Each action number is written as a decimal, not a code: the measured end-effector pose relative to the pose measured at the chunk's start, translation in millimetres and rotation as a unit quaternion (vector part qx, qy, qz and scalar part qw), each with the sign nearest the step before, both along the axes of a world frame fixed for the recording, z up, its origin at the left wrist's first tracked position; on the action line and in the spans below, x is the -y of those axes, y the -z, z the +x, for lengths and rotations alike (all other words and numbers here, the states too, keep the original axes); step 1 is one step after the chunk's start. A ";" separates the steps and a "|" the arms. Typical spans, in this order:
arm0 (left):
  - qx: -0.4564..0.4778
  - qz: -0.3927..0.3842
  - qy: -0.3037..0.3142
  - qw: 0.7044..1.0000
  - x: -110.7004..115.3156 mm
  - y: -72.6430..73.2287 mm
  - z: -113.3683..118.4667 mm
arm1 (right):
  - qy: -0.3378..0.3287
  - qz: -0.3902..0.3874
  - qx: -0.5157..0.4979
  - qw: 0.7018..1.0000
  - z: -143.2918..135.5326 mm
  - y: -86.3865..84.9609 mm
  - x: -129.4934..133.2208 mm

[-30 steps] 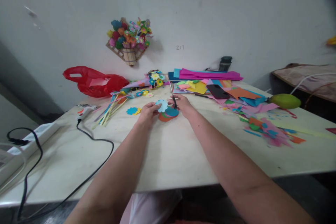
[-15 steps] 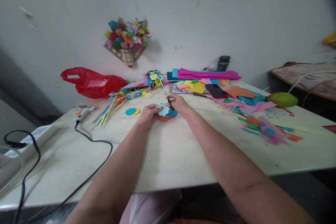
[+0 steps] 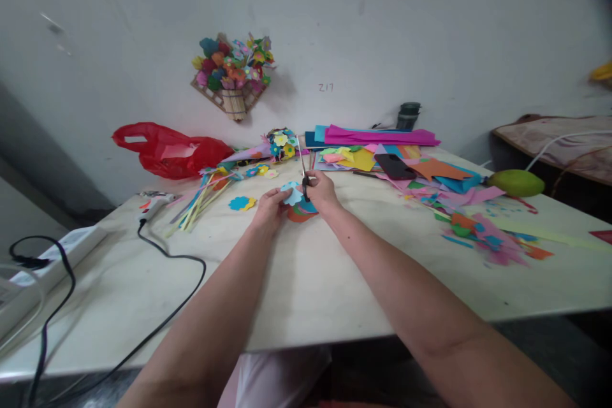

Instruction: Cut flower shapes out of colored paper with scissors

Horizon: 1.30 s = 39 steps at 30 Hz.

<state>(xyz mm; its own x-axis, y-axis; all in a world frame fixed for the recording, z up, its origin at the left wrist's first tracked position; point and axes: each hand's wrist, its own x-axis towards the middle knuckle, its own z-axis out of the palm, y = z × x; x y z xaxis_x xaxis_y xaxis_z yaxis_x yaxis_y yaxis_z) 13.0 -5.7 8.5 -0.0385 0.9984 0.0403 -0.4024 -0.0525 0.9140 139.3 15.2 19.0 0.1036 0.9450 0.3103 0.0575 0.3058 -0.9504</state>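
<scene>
My left hand [image 3: 272, 205] pinches a light blue scalloped paper flower [image 3: 292, 194] by its left edge. In my right hand [image 3: 320, 191] is a pair of scissors [image 3: 305, 180] with black handles, its blades pointing up and away from me. The handles stand close beside the flower's right edge; whether they touch it I cannot tell. Beneath both hands, colored paper discs [image 3: 300, 216], orange and blue among them, lie on the table. To the left of my left hand, blue and yellow scalloped cutouts [image 3: 241, 203] rest together.
A glue gun [image 3: 157, 204] with its cord and a white power strip [image 3: 57, 255] lie at left. Behind stand a red plastic bag [image 3: 174, 153] and a paper flower bouquet [image 3: 281, 144]. Paper scraps [image 3: 492, 236], a phone [image 3: 394, 166] and a green fruit [image 3: 516, 182] are at right.
The scissors have swung more upright in my right hand. The light blue flower has shifted slightly left and up with my left hand, showing more of the discs below.
</scene>
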 end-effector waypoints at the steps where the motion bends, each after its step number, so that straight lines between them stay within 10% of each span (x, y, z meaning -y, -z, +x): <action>1: 0.006 0.000 -0.006 1.000 0.7 -0.5 1.4 | 0.016 0.004 0.012 1.000 -1.5 2.2 -1.2; 25: -0.118 0.042 0.127 0.984 2.4 4.7 -1.1 | -0.126 -0.007 -0.007 0.992 16.7 -5.9 -0.1; 39: -0.042 0.011 0.058 0.997 5.8 -1.9 3.7 | -0.018 0.015 0.042 0.999 7.0 5.0 -10.6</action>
<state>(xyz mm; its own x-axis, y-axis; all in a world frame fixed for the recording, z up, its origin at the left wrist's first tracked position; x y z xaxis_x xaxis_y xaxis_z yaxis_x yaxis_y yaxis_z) 16.7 -11.5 10.4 0.0809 0.9948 0.0615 -0.3284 -0.0316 0.9440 146.3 25.8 14.0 0.0416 0.9375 0.3454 0.1247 0.3381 -0.9328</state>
